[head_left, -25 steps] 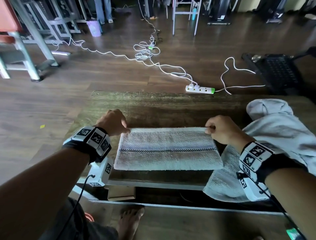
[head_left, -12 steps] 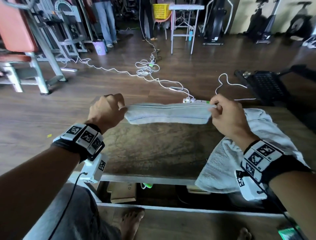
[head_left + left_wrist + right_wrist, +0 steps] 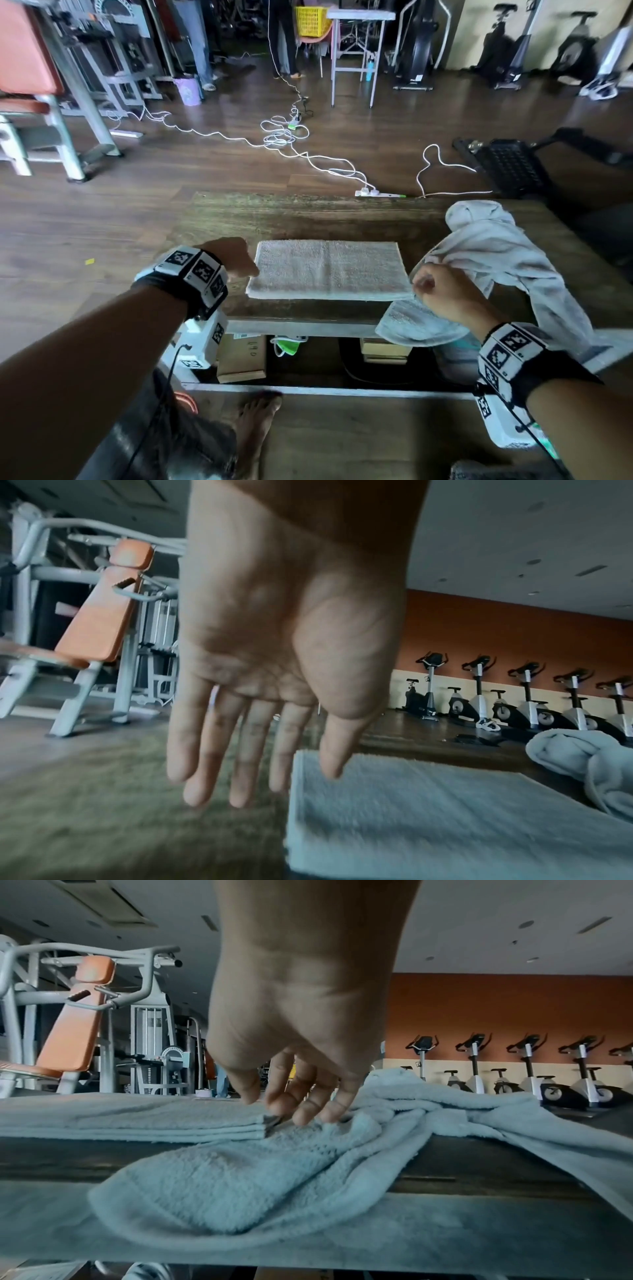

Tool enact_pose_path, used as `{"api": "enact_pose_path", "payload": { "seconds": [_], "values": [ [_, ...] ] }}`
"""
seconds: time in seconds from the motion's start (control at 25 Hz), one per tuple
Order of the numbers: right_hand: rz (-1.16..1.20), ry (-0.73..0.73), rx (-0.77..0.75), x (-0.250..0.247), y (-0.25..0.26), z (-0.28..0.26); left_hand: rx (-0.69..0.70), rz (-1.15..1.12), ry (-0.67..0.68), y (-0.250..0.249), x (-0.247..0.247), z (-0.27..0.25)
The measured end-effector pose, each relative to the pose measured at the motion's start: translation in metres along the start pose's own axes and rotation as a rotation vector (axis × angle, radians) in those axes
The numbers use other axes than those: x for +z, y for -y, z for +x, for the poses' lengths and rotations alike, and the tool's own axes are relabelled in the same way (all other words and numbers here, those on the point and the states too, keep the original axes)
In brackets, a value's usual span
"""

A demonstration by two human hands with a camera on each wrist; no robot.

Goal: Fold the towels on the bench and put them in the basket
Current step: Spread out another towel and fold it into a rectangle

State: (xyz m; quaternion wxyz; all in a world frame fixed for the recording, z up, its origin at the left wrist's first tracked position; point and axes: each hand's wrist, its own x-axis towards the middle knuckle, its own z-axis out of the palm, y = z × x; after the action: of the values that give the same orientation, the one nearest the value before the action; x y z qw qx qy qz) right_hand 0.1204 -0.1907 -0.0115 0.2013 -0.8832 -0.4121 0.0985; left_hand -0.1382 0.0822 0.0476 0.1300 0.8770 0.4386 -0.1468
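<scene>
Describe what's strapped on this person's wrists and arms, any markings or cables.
Both forearms are bare, with no sleeves. Each wrist wears a black band carrying white square tiles printed with black-and-white fiducial markers. A white boxy camera unit, also marker-tagged, hangs under the wrist. A thin black cable runs from the left unit, another from the right.

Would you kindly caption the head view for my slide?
Folded towel lies on the bench between both hands, left hand open, beside an unfolded towel.
</scene>
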Motion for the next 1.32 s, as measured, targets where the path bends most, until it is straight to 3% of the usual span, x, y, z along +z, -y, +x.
{"api": "enact_pose_path", "payload": {
  "seconds": [0.28,0.44,0.6,0.72,0.76,0.84,0.88,0.96,1.04,1.2,1.32],
  "values": [
    [-0.071,-0.001,0.168,0.016,0.01,0.004,-0.069,-0.181,-0.128,0.009,0.058,0.012],
    [-0.085,-0.029,0.152,0.008,0.017,0.0,-0.102,-0.177,-0.184,0.021,0.062,0.02],
    [-0.058,0.037,0.189,0.007,0.016,0.0,-0.079,-0.137,-0.214,0.023,0.06,0.017],
    [-0.05,-0.126,-0.003,0.014,0.017,0.003,0.047,-0.247,-0.399,0.006,0.062,0.007],
    [-0.066,-0.118,-0.113,0.019,0.02,0.003,0.152,-0.266,-0.392,-0.005,0.064,0.003],
    [-0.156,0.022,-0.273,0.03,0.027,0.0,0.351,-0.218,-0.244,-0.026,0.069,-0.009],
    [-0.192,0.091,-0.304,0.036,0.03,-0.002,0.387,-0.166,-0.174,-0.033,0.074,-0.014],
    [-0.184,0.116,-0.318,0.047,0.028,-0.003,0.343,-0.06,-0.191,-0.04,0.082,-0.019],
    [-0.145,0.033,-0.319,0.05,0.031,-0.005,0.258,0.042,-0.305,-0.047,0.086,-0.026],
    [-0.133,-0.11,-0.414,0.055,0.06,0.008,0.293,-0.104,-0.505,-0.066,0.092,-0.013],
    [-0.13,0.019,-0.39,0.084,0.086,0.026,0.339,-0.164,-0.425,-0.084,0.102,0.01]
  ]
}}
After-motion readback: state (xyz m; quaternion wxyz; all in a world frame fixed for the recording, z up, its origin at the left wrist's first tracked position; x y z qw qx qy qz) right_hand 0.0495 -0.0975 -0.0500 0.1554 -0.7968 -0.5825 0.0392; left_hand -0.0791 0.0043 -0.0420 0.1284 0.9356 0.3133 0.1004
